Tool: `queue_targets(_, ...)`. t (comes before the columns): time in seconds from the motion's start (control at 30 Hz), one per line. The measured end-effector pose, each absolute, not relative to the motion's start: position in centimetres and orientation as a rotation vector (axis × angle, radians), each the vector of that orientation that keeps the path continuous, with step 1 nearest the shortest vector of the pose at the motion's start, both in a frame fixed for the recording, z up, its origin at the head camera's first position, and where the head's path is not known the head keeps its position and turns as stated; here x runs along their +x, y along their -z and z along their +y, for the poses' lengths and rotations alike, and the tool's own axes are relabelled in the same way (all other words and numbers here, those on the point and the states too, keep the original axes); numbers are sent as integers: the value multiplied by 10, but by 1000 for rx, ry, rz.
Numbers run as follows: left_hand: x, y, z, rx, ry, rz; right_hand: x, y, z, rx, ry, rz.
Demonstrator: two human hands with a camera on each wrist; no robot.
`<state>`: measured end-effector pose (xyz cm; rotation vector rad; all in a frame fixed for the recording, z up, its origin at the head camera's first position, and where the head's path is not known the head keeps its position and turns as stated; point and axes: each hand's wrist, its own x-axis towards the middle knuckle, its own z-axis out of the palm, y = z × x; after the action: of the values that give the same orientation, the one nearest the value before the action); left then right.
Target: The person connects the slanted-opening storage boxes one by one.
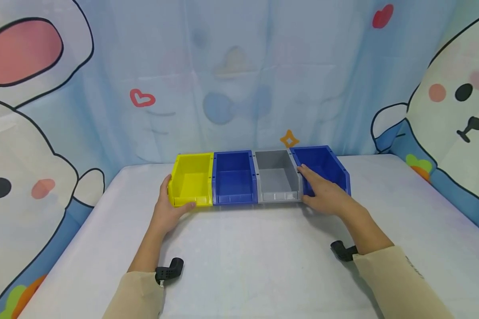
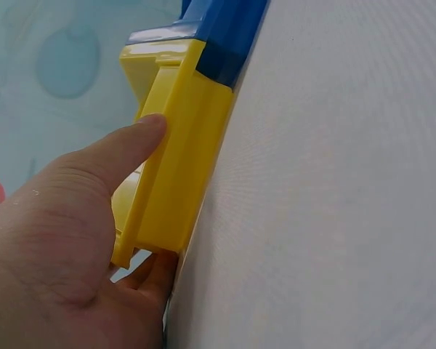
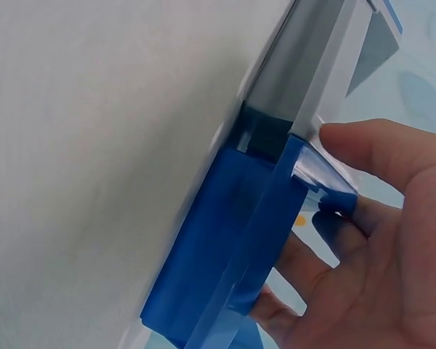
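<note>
Four open-front plastic bins stand side by side in a row: a yellow bin, a blue bin, a grey bin and another blue bin on the right. My left hand grips the yellow bin at its left end, thumb along the front and fingers round the outer side. The left wrist view shows that thumb pressed on the yellow front. My right hand holds the grey bin's right wall where it meets the right blue bin. Its thumb touches the grey front corner; the other fingers reach over the blue bin.
The bins stand on a white-covered table, near its back edge. Behind hangs a light blue curtain printed with cartoon animals and hearts. Black wrist cameras are strapped at both sleeve cuffs.
</note>
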<state>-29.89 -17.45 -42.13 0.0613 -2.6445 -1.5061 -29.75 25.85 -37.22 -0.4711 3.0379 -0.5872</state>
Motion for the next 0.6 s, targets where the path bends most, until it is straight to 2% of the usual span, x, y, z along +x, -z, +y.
queue_targets(0.6,-301,421,-176,60,1498,-2650,-303,369,248,-393,531,3028)
